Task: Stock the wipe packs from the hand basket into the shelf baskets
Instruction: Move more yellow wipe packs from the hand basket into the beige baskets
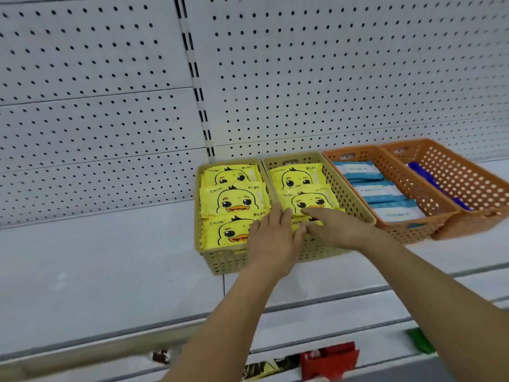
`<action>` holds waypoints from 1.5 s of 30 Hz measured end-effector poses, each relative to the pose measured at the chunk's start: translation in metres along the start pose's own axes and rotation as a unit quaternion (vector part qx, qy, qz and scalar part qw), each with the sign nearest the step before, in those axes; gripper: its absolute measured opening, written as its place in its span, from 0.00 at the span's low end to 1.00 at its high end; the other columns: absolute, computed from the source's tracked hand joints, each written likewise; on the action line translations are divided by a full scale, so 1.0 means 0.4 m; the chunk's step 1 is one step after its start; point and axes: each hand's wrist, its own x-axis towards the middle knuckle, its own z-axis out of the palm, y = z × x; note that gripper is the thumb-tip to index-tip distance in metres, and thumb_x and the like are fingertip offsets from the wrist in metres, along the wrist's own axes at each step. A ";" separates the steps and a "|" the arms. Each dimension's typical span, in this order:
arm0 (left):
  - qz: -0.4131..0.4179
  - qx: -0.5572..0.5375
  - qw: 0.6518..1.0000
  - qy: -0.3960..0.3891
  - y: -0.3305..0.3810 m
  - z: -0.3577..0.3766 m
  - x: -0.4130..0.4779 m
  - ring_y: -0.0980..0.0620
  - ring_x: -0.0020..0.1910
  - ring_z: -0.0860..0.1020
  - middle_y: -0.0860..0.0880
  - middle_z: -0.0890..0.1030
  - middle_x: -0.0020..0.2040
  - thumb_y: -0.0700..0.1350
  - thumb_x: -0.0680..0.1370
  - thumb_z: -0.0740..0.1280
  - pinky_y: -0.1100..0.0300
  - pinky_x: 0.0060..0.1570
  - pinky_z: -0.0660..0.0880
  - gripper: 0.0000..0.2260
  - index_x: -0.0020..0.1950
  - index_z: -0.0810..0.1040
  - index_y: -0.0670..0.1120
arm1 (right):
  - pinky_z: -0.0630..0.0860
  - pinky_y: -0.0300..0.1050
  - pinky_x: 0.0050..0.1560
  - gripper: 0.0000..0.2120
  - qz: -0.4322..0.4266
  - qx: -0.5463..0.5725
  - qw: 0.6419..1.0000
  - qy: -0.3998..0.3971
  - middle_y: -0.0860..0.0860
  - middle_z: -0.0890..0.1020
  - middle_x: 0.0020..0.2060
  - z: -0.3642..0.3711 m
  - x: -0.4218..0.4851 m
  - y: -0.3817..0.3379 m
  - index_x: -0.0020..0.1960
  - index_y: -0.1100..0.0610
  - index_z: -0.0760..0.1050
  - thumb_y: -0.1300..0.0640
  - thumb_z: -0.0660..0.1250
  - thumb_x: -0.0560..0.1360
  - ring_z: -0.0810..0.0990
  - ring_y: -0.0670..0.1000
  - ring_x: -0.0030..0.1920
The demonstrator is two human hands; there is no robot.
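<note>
The left hand (pixel 271 232) and right hand (pixel 330 227) lie flat, fingers straight, on the front duck-print wipe pack (pixel 297 224) in the right tan basket (pixel 347 194). The left hand crosses the rim shared with the full left tan basket (pixel 220 260). Orange baskets (pixel 407 232) stand beyond the right hand, and bare shelf (pixel 96 257) lies beyond the left.

- Light: bright, even, cool white; falls from above, source out of frame.
- Shadows: soft and short, with a faint one at the foot of the beige baskets (pixel 220 260) on the shelf (pixel 82 271).
- Glare: mild sheen on the yellow packs (pixel 234 201); the pale shelf surface looks slightly washed out.
- Distortion: wide-angle bend — the seams of the pegboard (pixel 82 78) and the shelf edge curve toward the borders.
- Focus: centre fairly sharp; the goods on the lower shelf (pixel 327 359) are smeared and soft — labels illegible.
</note>
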 end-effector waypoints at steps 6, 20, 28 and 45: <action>0.090 -0.062 0.989 0.099 -0.030 0.046 -0.264 0.51 0.75 0.63 0.50 0.68 0.75 0.61 0.80 0.51 0.46 0.75 0.57 0.28 0.73 0.69 0.47 | 0.54 0.53 0.74 0.28 -0.077 0.031 0.974 0.211 0.48 0.57 0.76 0.209 -0.278 -0.007 0.75 0.48 0.60 0.40 0.53 0.77 0.53 0.51 0.76; -0.065 -0.216 0.970 -0.096 -0.166 0.135 -1.071 0.57 0.65 0.73 0.56 0.74 0.67 0.57 0.81 0.59 0.59 0.60 0.71 0.21 0.74 0.64 0.55 | 0.75 0.44 0.56 0.14 -0.006 0.250 0.951 0.185 0.40 0.75 0.57 0.796 -0.885 -0.216 0.64 0.47 0.72 0.53 0.62 0.79 0.76 0.41 0.56; -0.176 -0.213 0.951 -0.142 -0.381 0.148 -1.396 0.55 0.63 0.75 0.54 0.75 0.66 0.56 0.80 0.61 0.55 0.59 0.74 0.21 0.72 0.68 0.52 | 0.75 0.46 0.54 0.14 0.021 0.198 0.980 0.007 0.45 0.78 0.56 0.967 -0.966 -0.411 0.62 0.48 0.74 0.54 0.64 0.77 0.78 0.45 0.50; -0.377 -0.282 0.862 -0.191 -1.345 0.121 -1.712 0.52 0.58 0.79 0.50 0.81 0.60 0.51 0.80 0.63 0.57 0.57 0.75 0.16 0.67 0.75 0.48 | 0.73 0.38 0.56 0.10 0.022 0.315 0.937 -0.147 0.46 0.81 0.51 1.484 -0.664 -1.317 0.58 0.55 0.78 0.59 0.65 0.77 0.79 0.44 0.53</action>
